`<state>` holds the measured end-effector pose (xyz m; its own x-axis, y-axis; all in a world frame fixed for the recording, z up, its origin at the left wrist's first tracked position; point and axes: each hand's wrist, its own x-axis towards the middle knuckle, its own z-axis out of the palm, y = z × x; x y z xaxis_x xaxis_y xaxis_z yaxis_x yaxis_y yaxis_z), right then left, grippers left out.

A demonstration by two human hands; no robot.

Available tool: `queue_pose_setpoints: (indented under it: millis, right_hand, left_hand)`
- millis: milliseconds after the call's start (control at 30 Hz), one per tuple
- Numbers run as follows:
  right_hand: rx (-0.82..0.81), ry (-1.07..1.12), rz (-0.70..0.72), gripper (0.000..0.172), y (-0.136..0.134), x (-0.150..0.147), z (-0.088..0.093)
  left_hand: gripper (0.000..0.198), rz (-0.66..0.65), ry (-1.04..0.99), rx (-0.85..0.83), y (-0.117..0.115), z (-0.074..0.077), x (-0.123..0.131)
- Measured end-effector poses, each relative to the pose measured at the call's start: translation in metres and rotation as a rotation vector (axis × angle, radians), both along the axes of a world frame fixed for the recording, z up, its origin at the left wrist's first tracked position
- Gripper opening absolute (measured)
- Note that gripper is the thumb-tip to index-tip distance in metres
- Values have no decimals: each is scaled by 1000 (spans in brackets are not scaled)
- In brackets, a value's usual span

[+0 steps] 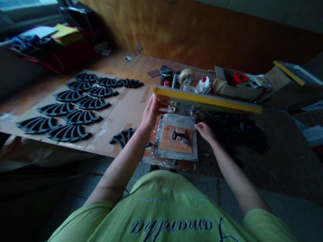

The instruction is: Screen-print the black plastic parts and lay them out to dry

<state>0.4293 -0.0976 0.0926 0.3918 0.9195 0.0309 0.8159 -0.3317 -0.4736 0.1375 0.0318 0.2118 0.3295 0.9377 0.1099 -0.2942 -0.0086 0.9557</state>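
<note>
My left hand (151,112) presses against the near edge of a raised, yellow-edged flat frame (207,101), which tilts up over the work area. My right hand (205,131) rests by the far right corner of a grey metal plate (176,155), holding nothing. On the plate lies an orange pad (167,144) bearing a small black curved part (180,137) with pale patches. Just left of the plate, a black arched part (122,137) sits on a cardboard sheet (106,134), near my left forearm. Rows of several black fan-shaped parts (68,133) cover that sheet.
Behind the frame stand a black can (166,75), a tape roll (186,76) and a white bottle (203,84). A cardboard box (224,85) holds a red item. A dark heap (234,134) lies to the right, and a wooden wall runs along the back.
</note>
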Motion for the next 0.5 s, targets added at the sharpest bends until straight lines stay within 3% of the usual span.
queue_pose_setpoints:
  millis: [67, 133, 233, 300, 333, 433, 500]
  right_hand:
    - [-42, -63, 132, 25, -9, -35, -21]
    - [-61, -170, 187, 19, -12, -65, -32]
    - [-118, -196, 98, 11, -12, -93, -33]
    - [-93, -146, 44, 12, -14, -109, -29]
    - [-49, -126, 48, 13, -16, -119, -27]
    - [126, -86, 263, 13, -22, -146, -23]
    - [190, -65, 453, 13, -25, -146, -20]
  left_hand:
    - [55, 10, -19, -10, 8, 6, 10]
    - [55, 68, -31, -41, 1, -3, 15]
    - [61, -11, 83, -254, -39, -42, 12]
    - [66, -294, 266, -533, -73, -75, 7]
    - [68, -363, 302, -630, -89, -89, 5]
    - [62, -332, 207, -737, -113, -116, -1]
    - [54, -228, 149, -727, -106, -123, -10]
